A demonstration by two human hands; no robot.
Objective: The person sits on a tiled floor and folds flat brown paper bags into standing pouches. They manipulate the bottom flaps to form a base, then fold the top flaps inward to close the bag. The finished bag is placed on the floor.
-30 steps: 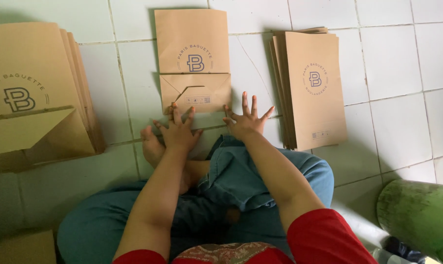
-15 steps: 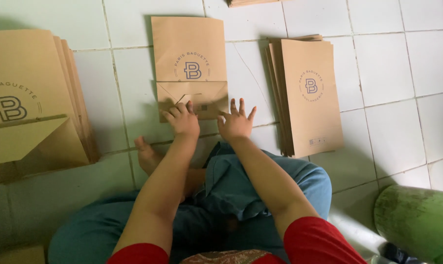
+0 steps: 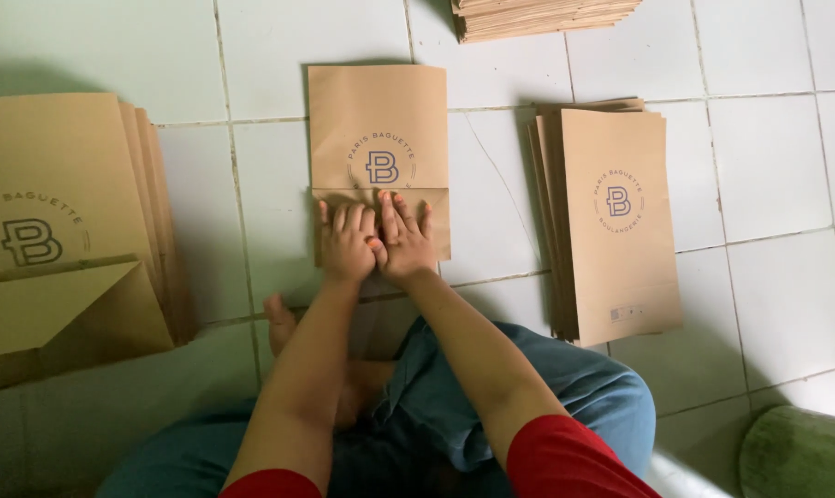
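Observation:
A flat brown paper bag [image 3: 378, 129] with a round printed logo lies on the white tiled floor in front of me. Its lower end is folded up into a flap. My left hand [image 3: 346, 242] and my right hand [image 3: 404, 238] lie side by side, palms down, pressing on that folded flap. The fingers of both are spread flat and hold nothing. My crossed legs in blue jeans [image 3: 491, 415] and a bare foot [image 3: 284, 323] sit just below the bag.
A stack of the same flat bags [image 3: 615, 217] lies to the right. Another stack with folded bottoms [image 3: 62, 240] lies to the left. A further pile [image 3: 542, 14] is at the top edge. A green cushion [image 3: 800, 452] sits at the bottom right.
Both hands have slid forward and come together onto the folded flap, fingers now flat instead of splayed. The view has shifted so the top pile shows.

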